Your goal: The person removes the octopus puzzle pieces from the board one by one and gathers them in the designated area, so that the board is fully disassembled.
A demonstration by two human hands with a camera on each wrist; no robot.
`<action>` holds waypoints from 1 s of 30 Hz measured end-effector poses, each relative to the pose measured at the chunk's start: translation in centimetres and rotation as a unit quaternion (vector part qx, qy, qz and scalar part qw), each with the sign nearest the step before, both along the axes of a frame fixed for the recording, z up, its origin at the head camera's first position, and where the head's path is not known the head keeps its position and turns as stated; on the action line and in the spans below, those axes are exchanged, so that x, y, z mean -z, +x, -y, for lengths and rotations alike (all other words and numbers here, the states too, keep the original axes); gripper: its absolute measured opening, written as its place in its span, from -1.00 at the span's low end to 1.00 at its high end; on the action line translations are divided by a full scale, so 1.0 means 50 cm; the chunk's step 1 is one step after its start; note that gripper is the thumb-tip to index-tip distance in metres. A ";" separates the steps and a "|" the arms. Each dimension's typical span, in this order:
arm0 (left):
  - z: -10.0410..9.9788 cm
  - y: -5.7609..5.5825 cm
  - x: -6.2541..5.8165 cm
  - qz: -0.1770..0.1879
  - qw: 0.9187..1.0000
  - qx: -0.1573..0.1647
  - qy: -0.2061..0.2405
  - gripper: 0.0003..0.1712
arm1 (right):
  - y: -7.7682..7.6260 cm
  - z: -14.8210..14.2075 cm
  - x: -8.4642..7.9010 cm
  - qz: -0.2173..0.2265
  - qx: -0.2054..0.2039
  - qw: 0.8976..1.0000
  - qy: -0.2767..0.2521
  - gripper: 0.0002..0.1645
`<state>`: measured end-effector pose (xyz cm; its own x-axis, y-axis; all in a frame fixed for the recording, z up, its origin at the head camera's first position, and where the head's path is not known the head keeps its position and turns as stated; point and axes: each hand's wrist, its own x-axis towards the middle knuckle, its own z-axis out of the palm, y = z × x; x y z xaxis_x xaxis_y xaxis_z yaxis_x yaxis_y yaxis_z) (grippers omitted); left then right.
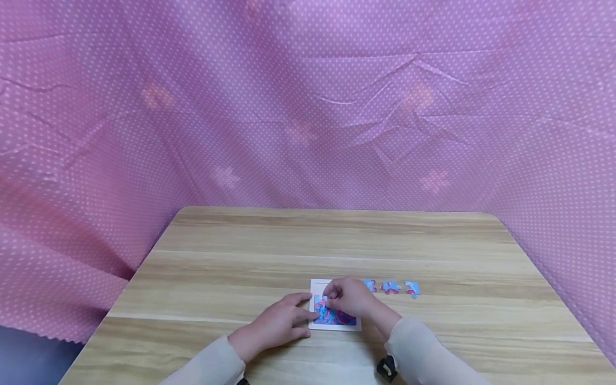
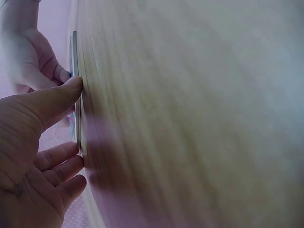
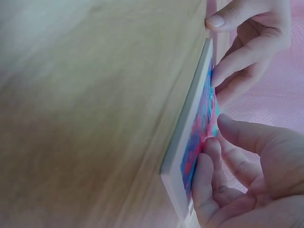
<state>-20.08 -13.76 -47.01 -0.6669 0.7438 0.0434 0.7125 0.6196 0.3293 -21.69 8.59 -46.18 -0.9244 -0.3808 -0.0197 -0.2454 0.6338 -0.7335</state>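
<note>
A small jigsaw puzzle board (image 1: 335, 328) with a white frame lies on the table, its lower part filled with blue and pink picture. My left hand (image 1: 280, 322) steadies its left side, fingers extended; one fingertip (image 1: 313, 315) rests on the picture. Over the board's upper right, my right hand (image 1: 353, 298) pinches a puzzle piece (image 3: 216, 127) between thumb and fingers; little more than a teal edge of it shows in the right wrist view. The left wrist view shows the board's thin edge (image 2: 76, 57) against my left thumb (image 2: 57, 102).
Right of the board, three loose blue and pink puzzle pieces (image 1: 390, 287) lie in a row, the nearest partly behind my right hand. The wooden table (image 1: 216, 267) is enclosed by pink dotted cloth (image 1: 308, 107) at the back and sides.
</note>
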 end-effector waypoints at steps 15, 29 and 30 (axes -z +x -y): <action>-0.002 0.004 0.002 0.001 1.000 -0.001 -0.007 -0.57 | 0.007 0.004 0.003 0.037 0.041 0.998 -0.011 -0.98; -0.002 0.005 0.001 0.011 1.000 0.000 -0.007 -0.57 | 0.008 0.007 0.006 0.055 0.055 0.996 -0.035 -0.95; -0.002 0.005 0.000 0.011 1.000 0.000 -0.007 -0.57 | 0.008 0.008 0.005 0.058 0.060 0.996 -0.035 -0.95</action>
